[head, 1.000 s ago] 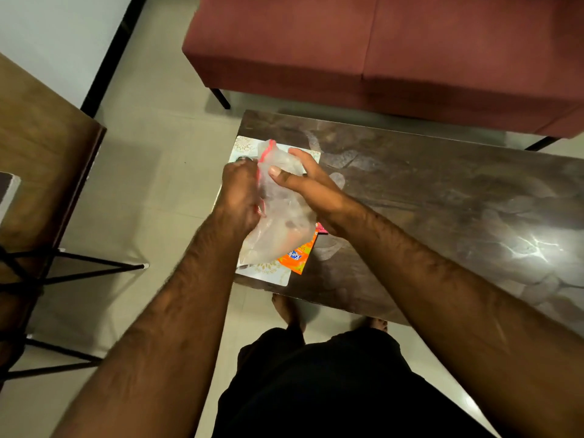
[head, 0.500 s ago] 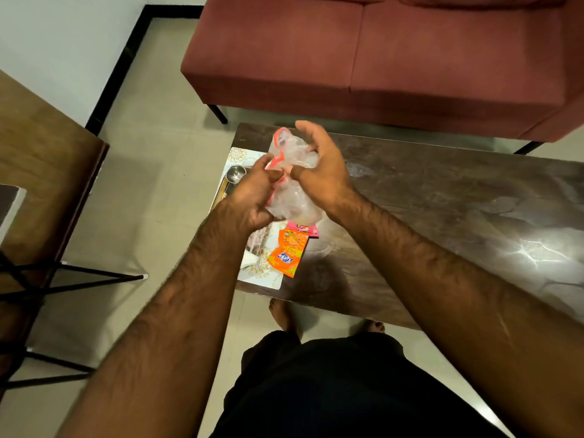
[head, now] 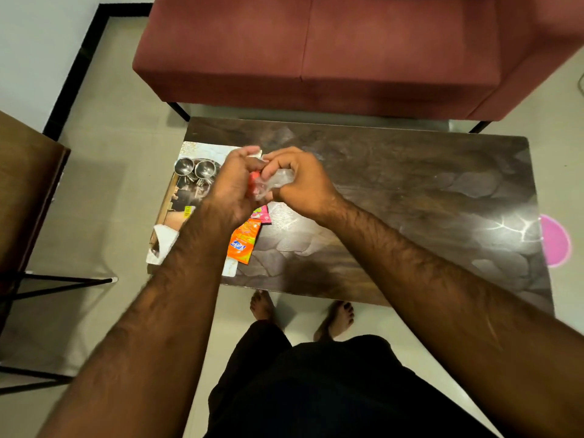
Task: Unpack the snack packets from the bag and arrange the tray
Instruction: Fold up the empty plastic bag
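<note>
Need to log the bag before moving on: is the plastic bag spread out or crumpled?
Crumpled. The plastic bag is bunched into a small wad between the left hand and right hand.

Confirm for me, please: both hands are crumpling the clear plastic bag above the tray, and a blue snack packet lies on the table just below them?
Not quite. The head view shows the snack packet is orange, not blue. Both hands, left and right, do crumple the clear plastic bag above the tray.

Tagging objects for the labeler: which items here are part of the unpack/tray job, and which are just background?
Job:
- clear bag, scrunched between left hand and right hand
- orange packet
- pink packet
- tray
- two steel cups on the tray

Background:
- table
- red sofa
- pink disc on the floor
</note>
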The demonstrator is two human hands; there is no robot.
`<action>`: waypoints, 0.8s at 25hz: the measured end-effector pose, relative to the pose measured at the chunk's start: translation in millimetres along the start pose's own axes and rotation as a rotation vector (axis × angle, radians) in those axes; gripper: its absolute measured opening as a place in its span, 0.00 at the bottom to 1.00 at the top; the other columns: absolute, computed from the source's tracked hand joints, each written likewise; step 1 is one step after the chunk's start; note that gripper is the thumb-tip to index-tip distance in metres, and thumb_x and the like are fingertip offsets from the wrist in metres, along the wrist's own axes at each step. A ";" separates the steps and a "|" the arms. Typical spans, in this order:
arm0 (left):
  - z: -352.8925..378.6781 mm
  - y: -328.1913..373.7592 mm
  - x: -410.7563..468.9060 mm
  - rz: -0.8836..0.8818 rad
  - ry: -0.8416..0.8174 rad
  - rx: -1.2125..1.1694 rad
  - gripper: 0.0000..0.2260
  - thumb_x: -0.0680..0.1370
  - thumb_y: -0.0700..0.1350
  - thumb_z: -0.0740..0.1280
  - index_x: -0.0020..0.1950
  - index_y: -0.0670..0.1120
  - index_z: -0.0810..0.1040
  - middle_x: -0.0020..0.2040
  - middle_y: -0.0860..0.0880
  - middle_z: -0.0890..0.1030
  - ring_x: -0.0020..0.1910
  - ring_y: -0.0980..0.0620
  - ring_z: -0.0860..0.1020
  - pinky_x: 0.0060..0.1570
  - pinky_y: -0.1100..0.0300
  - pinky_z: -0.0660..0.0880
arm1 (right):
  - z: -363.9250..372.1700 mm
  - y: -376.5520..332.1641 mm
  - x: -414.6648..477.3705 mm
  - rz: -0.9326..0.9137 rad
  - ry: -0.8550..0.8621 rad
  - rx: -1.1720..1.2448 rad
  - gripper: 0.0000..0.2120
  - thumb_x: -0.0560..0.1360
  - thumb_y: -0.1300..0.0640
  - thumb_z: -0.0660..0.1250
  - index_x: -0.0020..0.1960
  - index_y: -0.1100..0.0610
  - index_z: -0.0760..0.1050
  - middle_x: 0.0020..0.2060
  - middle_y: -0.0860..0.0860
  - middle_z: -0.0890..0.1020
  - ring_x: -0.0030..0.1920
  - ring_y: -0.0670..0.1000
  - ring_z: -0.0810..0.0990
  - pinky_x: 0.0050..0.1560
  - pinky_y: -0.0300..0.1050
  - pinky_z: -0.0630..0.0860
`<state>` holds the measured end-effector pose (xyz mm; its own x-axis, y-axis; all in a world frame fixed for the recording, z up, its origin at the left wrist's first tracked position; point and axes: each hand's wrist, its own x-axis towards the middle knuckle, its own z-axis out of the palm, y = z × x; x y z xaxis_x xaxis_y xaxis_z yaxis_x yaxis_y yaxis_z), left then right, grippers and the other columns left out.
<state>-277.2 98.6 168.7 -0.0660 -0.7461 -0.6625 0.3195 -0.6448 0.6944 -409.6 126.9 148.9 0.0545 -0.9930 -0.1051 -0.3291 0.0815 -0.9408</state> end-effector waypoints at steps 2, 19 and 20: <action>7.7 -12.6 -1.9 0.013 0.010 0.143 0.21 0.74 0.31 0.59 0.61 0.52 0.73 0.50 0.42 0.77 0.35 0.48 0.77 0.40 0.49 0.80 | -10.7 4.6 -10.1 0.056 0.073 0.042 0.23 0.62 0.74 0.77 0.54 0.57 0.86 0.62 0.55 0.81 0.60 0.48 0.80 0.65 0.47 0.79; 174.7 -130.3 -24.6 0.084 -0.224 0.741 0.15 0.72 0.30 0.57 0.53 0.44 0.75 0.38 0.45 0.78 0.32 0.47 0.77 0.38 0.39 0.82 | -148.8 77.7 -122.0 0.347 0.565 0.021 0.13 0.70 0.67 0.77 0.52 0.55 0.83 0.44 0.40 0.81 0.47 0.40 0.82 0.47 0.38 0.81; 191.3 -139.5 -24.3 0.069 -0.246 0.781 0.16 0.72 0.31 0.57 0.55 0.42 0.75 0.40 0.44 0.79 0.35 0.46 0.77 0.39 0.38 0.83 | -162.4 87.4 -129.5 0.354 0.586 0.016 0.13 0.70 0.66 0.77 0.52 0.54 0.83 0.43 0.39 0.81 0.44 0.38 0.80 0.44 0.32 0.77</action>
<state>-500.9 175.0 141.7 -0.3051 -0.7449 -0.5933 -0.4137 -0.4575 0.7871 -598.5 248.7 132.6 -0.5744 -0.7884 -0.2201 -0.2184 0.4067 -0.8870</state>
